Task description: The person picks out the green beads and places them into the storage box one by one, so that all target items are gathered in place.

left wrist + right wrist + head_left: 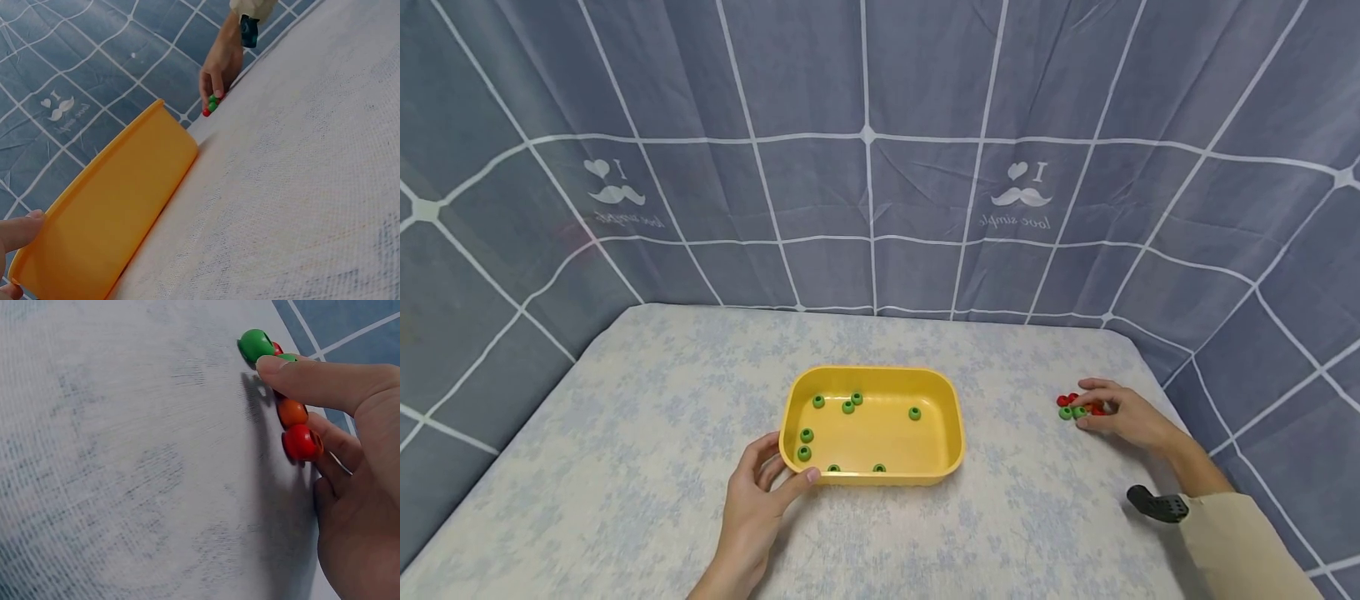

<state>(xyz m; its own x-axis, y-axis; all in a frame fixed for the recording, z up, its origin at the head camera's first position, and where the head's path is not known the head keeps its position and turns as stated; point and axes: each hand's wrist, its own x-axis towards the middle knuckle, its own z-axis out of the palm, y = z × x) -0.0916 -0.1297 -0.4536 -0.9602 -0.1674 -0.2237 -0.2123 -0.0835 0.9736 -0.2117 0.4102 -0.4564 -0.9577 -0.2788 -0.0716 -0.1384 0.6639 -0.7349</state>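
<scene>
A yellow plastic tub [880, 479] stands on the table with several green beads [847, 407] scattered on its floor. My left hand [756, 496] grips its near left corner, the thumb over the front rim and the fingers against the side. Far to the right, my right hand [1123, 417] reaches over a small cluster of beads and pinches a green bead [1079, 412] between thumb and fingers. Beside it lie another green bead [256, 345], a red bead [300, 442] and an orange bead [292, 412]. More red beads [1062, 401] sit just behind; the hand partly hides the cluster.
A pale floral cloth [647, 417] covers the table. Blue-grey curtains [820, 192] with white lines rise behind it and on both sides. The right sleeve [1240, 542] has a black strap end [1157, 505] at its cuff.
</scene>
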